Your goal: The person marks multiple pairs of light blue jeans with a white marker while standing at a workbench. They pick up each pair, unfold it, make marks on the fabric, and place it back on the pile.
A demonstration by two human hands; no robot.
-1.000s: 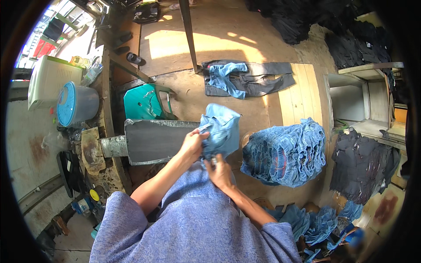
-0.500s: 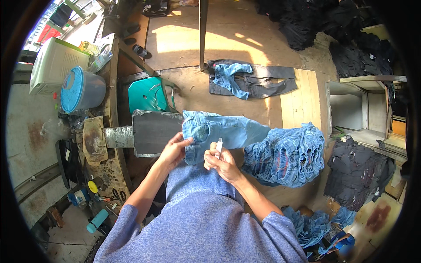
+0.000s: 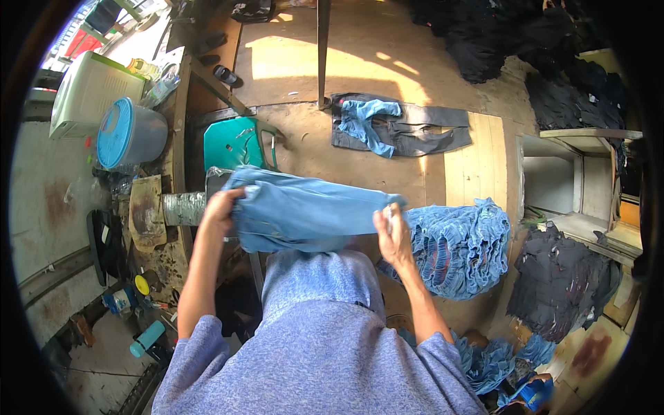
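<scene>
Light blue denim trousers (image 3: 311, 211) are stretched crosswise in front of me, over a dark padded board (image 3: 216, 181) that they now mostly cover. My left hand (image 3: 225, 209) is closed round the left end of the denim. At the right end, my right hand (image 3: 395, 238) is closed on the cloth's edge. A small whitish cutter knife (image 3: 389, 216) shows blurred between its fingers; its blade cannot be made out.
Just right of my right hand lies a thick stack of folded blue denim (image 3: 460, 249). Beyond the board stands a green plastic stool (image 3: 234, 145). Dark trousers (image 3: 432, 130) lie on the floor ahead. A blue-lidded bucket (image 3: 131, 133) sits on the left bench.
Both hands have spread apart: the left moved left along the board with the trousers' end, the right moved right from the middle and took hold of the other end. The denim has shifted left.
</scene>
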